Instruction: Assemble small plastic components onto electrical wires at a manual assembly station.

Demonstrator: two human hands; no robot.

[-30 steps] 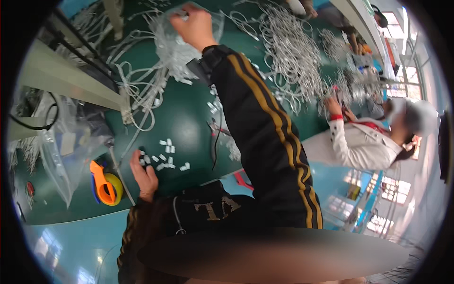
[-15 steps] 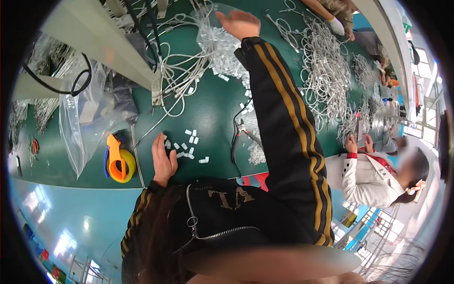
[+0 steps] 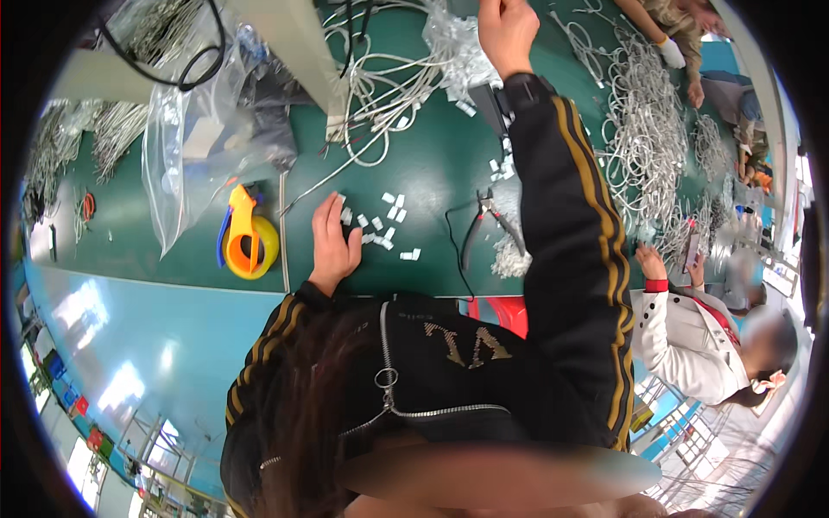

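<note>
The worker's left hand (image 3: 335, 246) lies on the counter (image 3: 432, 160), fingers extended, thumb apart, beside scattered white pieces (image 3: 376, 223). The right hand (image 3: 507, 39), fingers curled, is near the clear bag (image 3: 445, 43); any grip cannot be told. A careless left sweep could scatter pieces; the right sleeve (image 3: 574, 233) might snag the pliers (image 3: 471, 240).

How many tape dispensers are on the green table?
1: an orange-and-yellow tape dispenser, just left of the left hand. Others may be hidden under the plastic bags or cables.
</note>
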